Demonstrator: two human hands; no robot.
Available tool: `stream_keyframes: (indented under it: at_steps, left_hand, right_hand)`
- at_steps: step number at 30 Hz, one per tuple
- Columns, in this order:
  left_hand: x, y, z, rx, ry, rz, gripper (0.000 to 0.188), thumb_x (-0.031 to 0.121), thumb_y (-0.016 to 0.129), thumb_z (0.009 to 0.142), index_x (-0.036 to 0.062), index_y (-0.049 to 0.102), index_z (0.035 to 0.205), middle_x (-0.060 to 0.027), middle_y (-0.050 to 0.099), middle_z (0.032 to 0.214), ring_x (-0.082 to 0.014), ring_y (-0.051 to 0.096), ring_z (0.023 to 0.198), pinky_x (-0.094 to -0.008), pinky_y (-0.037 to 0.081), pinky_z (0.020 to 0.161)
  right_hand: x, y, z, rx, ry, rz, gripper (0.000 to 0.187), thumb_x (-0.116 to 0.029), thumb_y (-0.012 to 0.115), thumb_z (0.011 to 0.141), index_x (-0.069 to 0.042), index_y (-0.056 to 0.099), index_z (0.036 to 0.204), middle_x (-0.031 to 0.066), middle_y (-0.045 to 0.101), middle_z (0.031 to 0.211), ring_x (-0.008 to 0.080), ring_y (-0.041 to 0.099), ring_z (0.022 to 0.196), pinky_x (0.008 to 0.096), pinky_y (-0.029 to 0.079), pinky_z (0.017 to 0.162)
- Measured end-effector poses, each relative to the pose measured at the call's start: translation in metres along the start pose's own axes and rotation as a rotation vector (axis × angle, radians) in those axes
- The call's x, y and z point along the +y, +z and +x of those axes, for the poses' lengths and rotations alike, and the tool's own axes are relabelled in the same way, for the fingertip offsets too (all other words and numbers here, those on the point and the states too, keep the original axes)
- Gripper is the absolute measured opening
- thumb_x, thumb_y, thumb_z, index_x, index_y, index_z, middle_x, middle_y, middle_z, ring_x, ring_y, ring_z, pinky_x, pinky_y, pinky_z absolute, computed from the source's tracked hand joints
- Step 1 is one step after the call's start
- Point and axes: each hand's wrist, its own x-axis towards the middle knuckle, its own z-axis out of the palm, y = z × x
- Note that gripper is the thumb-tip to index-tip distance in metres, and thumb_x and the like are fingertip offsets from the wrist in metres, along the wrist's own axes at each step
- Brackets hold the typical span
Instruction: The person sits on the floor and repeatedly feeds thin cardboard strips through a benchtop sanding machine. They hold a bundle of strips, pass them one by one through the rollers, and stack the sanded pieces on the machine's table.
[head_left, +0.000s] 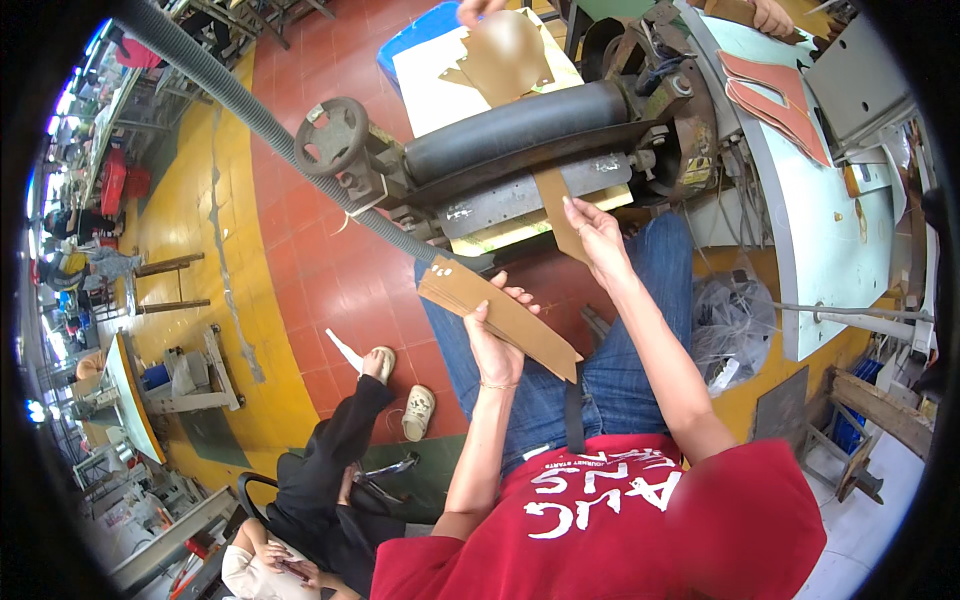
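My left hand [494, 338] is closed round a stack of long brown leather strips [510, 322], which lies slantwise over my lap. Between the thumb and fingers of my right hand [597, 236] is a single brown leather strip [562, 212]. Its far end lies on the metal feed plate [520, 200] of a roller machine and reaches the gap beneath the guard bar. Behind that bar stretches a thick black roller [520, 125]. Whether the strip's far end touches the roller is hidden.
A handwheel [332, 137] and a grey ribbed hose [235, 90] are at the machine's left. Beyond the roller, another person's hand [480, 10] is near brown pieces on a white board [430, 90]. Reddish leather pieces [770, 100] lie on the right table [850, 235]. Someone sits at lower left.
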Motion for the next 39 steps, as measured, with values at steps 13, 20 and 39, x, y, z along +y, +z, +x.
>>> stream_keyframes:
  at_steps: [13, 20, 39]
  left_hand:
    - [-0.010, 0.008, 0.008, 0.075, 0.186, 0.344, 0.032, 0.014, 0.062, 0.089, 0.0006, 0.051, 0.116, -0.0082, 0.059, 0.100, -0.0174, 0.059, 0.090, -0.0325, 0.052, 0.077]
    - [0.006, -0.007, 0.009, 0.077, 0.090, 0.029, 0.043, 0.032, 0.041, 0.096, -0.0013, 0.046, 0.121, -0.0104, 0.054, 0.099, -0.0200, 0.055, 0.089, -0.0359, 0.050, 0.077]
    - [0.000, 0.011, 0.005, 0.104, 0.218, 0.271, 0.028, 0.013, 0.059, 0.090, -0.0016, 0.052, 0.112, -0.0109, 0.061, 0.101, -0.0191, 0.062, 0.086, -0.0315, 0.052, 0.076]
  right_hand:
    - [0.014, -0.024, -0.119, -0.121, -0.112, -0.609, 0.019, -0.015, 0.071, 0.080, 0.001, 0.066, 0.090, 0.0049, 0.068, 0.080, 0.0065, 0.060, 0.067, 0.0230, 0.048, 0.058]
    - [0.011, -0.033, -0.059, -0.004, 0.183, -0.266, 0.017, -0.017, 0.060, 0.090, -0.002, 0.063, 0.097, 0.0018, 0.066, 0.081, 0.0054, 0.058, 0.068, 0.0201, 0.046, 0.062]
    - [0.008, -0.028, -0.108, -0.410, 0.013, -0.564, 0.026, -0.019, 0.069, 0.083, -0.002, 0.064, 0.102, 0.0029, 0.067, 0.085, 0.0091, 0.061, 0.076, 0.0244, 0.049, 0.070]
